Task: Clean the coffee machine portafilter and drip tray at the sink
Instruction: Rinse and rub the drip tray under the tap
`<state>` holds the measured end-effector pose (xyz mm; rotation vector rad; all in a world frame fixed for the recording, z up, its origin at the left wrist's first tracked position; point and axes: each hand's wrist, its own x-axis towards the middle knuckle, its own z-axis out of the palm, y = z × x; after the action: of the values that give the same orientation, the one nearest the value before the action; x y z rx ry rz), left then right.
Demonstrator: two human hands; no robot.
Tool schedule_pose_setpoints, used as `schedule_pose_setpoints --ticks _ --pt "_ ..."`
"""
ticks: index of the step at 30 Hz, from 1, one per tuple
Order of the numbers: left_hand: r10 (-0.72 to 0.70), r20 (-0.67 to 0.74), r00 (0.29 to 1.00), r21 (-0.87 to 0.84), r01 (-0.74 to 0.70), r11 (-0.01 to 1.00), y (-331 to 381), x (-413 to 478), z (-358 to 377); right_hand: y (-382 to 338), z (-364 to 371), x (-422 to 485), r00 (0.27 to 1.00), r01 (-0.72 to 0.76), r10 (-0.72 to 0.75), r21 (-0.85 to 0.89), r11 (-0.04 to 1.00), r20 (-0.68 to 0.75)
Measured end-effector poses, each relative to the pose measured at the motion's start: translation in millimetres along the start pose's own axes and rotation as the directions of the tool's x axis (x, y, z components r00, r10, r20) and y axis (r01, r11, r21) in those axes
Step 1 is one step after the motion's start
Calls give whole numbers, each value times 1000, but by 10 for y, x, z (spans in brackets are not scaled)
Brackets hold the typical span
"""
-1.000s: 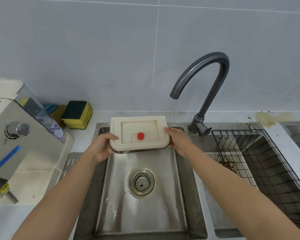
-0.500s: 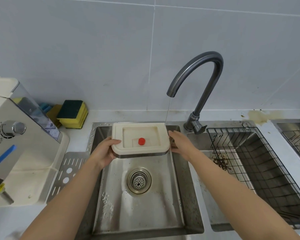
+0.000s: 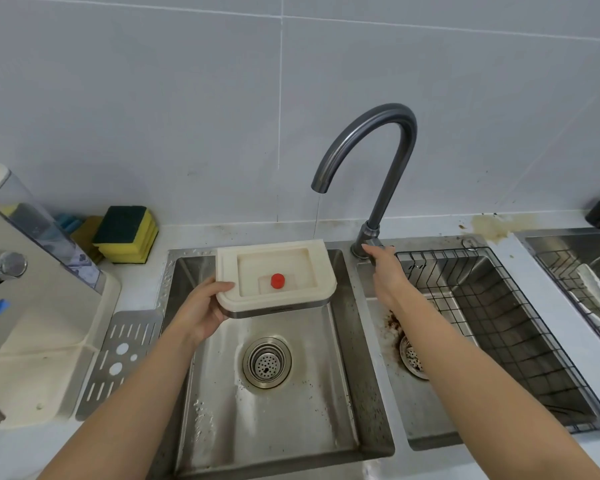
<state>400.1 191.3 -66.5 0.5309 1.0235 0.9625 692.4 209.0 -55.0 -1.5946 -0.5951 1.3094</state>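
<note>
While over the left sink basin's (image 3: 274,420) far end, gripped by its near left corner: drip tray (image 3: 326,271), left hand (image 3: 201,313) curled on the rim, thumb on top.
Right hand (image 3: 387,271) on the faucet (image 3: 385,111) base, lever hidden beneath; cannot tell whether fingers clasp or merely touch. Thin stream (image 3: 316,216) hard to see.
</note>
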Motion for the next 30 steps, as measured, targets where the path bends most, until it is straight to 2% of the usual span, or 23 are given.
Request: schedule_pose_setpoints --ticks 10,16,21,25,30 --pt "-1 18 1000 12 1 1000 50 0 41 -168 119 107 997 -41 42 -19 999 60" --pt "20 25 999 23 -20 1000 101 -38 43 -97 110 -14 999 -23 30 -210 977 31" --pt "39 42 998 59 -41 997 217 -115 41 93 418 -333 973 -32 66 -156 987 223" --pt "77 -1 997 191 -76 979 373 -180 37 221 644 -517 958 62 10 -239 969 288" --pt "119 -34 992 430 -93 898 610 -214 57 308 752 -625 946 -63 121 -197 978 300"
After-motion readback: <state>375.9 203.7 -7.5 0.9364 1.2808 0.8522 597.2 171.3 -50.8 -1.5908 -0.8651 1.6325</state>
